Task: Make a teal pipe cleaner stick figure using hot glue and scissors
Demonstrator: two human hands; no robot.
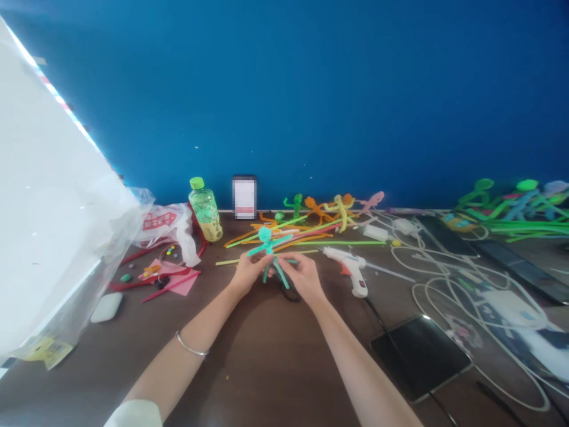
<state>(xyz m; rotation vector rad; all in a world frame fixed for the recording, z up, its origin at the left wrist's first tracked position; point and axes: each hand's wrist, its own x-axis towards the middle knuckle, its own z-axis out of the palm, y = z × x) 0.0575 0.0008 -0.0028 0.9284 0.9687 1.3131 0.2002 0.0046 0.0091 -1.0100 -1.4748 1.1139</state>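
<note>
Left hand (249, 273) half closed, with thumb and fingers pinching the middle of a teal pipe-cleaner figure (267, 249). Right hand (301, 277) also half closed, just beside the left, with fingers on the lower part of the same figure, near its legs; exact finger placement partly hidden. Figure upright between both hands, above a brown wooden table (249, 379), with head and two arms sticking out above the fingers and legs hanging below. Just under the hands, a black cord (290, 295). Around the left wrist, a thin silver bangle (191, 344). Directly behind the hands, a loose heap of multicoloured pipe cleaners (284, 238), and farther back, a row of small pipe-cleaner figures (341, 209) in green, orange, yellow and pink, near a blue wall (284, 89). Right of the right hand, well within near reach but not touching, a white hot glue gun (351, 270) on its side. Left of the hands, pink paper (171, 280) and a plastic bottle with green cap (205, 210). Far right, tangled white cables (448, 290), a dark tablet (420, 356) and more green figures (511, 204).
</note>
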